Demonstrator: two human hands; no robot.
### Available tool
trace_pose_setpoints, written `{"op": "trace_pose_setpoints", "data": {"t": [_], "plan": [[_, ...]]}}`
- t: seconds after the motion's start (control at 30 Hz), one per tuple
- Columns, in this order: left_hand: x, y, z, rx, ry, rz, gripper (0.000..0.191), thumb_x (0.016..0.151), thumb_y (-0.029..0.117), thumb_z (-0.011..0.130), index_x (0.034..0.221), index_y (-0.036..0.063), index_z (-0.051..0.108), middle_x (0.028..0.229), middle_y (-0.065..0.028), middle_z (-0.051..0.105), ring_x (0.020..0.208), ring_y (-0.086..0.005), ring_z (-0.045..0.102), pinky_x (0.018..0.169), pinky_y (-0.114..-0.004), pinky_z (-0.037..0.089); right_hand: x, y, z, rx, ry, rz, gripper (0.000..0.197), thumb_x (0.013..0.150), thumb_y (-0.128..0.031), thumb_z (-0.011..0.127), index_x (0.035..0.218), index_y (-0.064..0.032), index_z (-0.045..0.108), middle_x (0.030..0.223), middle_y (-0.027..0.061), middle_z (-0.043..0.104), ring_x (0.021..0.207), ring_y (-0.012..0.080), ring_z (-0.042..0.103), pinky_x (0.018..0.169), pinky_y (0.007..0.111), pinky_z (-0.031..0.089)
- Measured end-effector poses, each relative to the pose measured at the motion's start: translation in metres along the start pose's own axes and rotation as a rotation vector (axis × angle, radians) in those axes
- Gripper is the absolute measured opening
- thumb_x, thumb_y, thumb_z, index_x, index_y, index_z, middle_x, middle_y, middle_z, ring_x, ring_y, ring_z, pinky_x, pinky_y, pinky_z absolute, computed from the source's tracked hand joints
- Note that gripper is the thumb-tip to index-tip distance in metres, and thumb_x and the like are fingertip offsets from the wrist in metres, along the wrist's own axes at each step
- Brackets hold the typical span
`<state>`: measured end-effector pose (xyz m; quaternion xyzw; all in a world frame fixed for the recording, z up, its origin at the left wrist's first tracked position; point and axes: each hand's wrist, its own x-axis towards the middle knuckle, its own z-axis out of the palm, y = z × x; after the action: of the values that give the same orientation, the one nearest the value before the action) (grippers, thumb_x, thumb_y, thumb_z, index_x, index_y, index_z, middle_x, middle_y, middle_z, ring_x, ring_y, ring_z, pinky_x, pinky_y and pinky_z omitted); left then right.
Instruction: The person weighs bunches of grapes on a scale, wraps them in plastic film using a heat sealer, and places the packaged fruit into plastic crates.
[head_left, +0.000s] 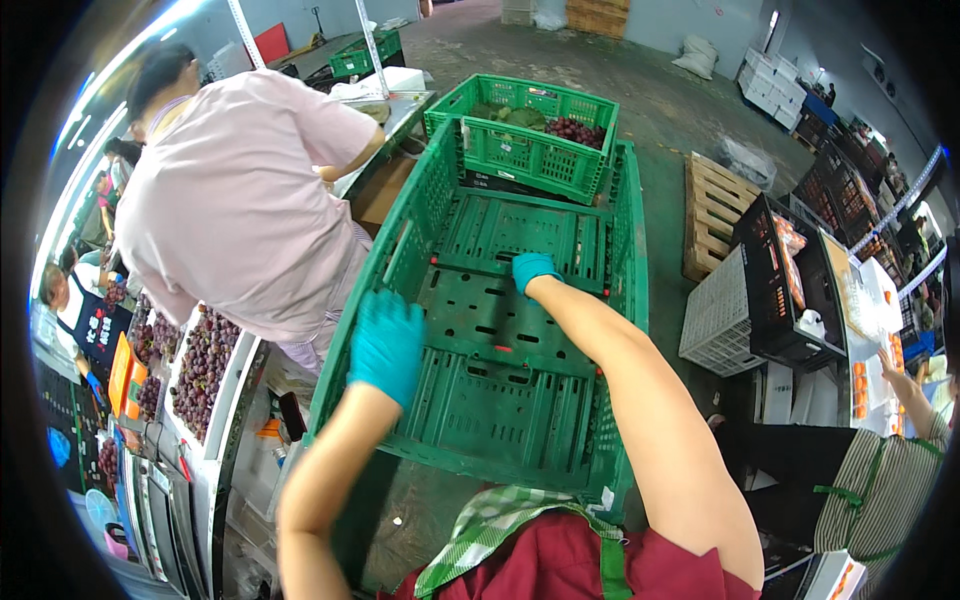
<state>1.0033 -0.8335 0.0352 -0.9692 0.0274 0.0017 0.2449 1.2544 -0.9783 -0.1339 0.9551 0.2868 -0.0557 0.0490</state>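
A large green plastic folding crate (499, 326) lies before me, its end panels folded inward and its long sides upright. My left hand (386, 345), in a teal glove, rests at the crate's left side wall; whether its fingers grip the rim is not plain. My right hand (534, 271), gloved alike, is over the crate's inside near the far folded panel, its fingers mostly hidden behind the wrist. Beyond, at the crate's far end, stands a green crate (525, 161) with dark red grapes (576, 133) and green leaves or grapes in it.
A co-worker in a pink shirt (232, 202) stands close on the left beside a bench with trays of grapes (204, 371). To the right are a wooden pallet (712, 210), a white crate (720, 315) and a black crate (784, 289). More people work at both edges.
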Motion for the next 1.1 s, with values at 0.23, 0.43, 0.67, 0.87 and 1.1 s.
{"op": "trace_pose_setpoints", "data": {"t": [0.23,0.43,0.67,0.87,1.1], "plan": [[0.030,0.122,0.110,-0.727,-0.011,0.025,0.066,0.076,0.026,0.056,0.133,0.0087,0.027,0.136,-0.0133,0.028,0.128,-0.0275,0.023,0.103,-0.048,0.014,0.004,0.009,-0.036,-0.106,-0.150,-0.179,0.025,0.061,-0.016,0.063,0.082,-0.0028,0.066,0.087,0.0191,0.063,0.081,0.0324,0.062,0.068,0.041,0.051],[0.046,0.156,0.147,-0.757,-0.011,-0.049,0.065,0.076,0.027,0.055,0.134,0.0124,0.028,0.139,-0.0074,0.025,0.130,-0.0245,0.018,0.105,-0.050,0.002,0.002,0.028,-0.017,-0.009,-0.204,-0.161,0.034,0.065,-0.017,0.059,0.094,0.0011,0.057,0.093,0.0216,0.060,0.084,0.0350,0.060,0.071,0.042,0.049],[0.043,0.163,0.139,-0.627,-0.079,-0.126,0.066,0.074,0.028,0.060,0.131,0.0154,0.031,0.137,-0.0035,0.029,0.128,-0.0221,0.023,0.105,-0.050,0.009,0.027,0.055,-0.049,0.111,-0.160,-0.349,0.043,0.071,-0.028,0.061,0.103,-0.0012,0.050,0.098,0.0240,0.057,0.087,0.0373,0.057,0.074,0.042,0.047],[0.046,0.171,0.104,-0.274,-0.165,-0.270,0.052,0.070,0.020,0.063,0.118,0.0133,0.044,0.121,-0.0053,0.044,0.117,-0.0229,0.037,0.103,-0.047,0.020,0.029,0.085,-0.141,0.021,0.095,-0.376,0.028,0.077,-0.020,0.058,0.097,-0.0009,0.051,0.096,0.0220,0.058,0.087,0.0372,0.056,0.075,0.043,0.045],[0.026,0.118,-0.004,-0.269,-0.182,-0.074,0.031,0.061,0.015,0.064,0.091,0.0139,0.059,0.091,-0.0083,0.053,0.093,-0.0264,0.050,0.090,-0.038,0.035,0.050,0.103,-0.137,0.110,0.242,-0.455,0.020,0.084,-0.017,0.039,0.095,-0.0051,0.052,0.098,0.0210,0.058,0.086,0.0351,0.058,0.074,0.044,0.046]]}}
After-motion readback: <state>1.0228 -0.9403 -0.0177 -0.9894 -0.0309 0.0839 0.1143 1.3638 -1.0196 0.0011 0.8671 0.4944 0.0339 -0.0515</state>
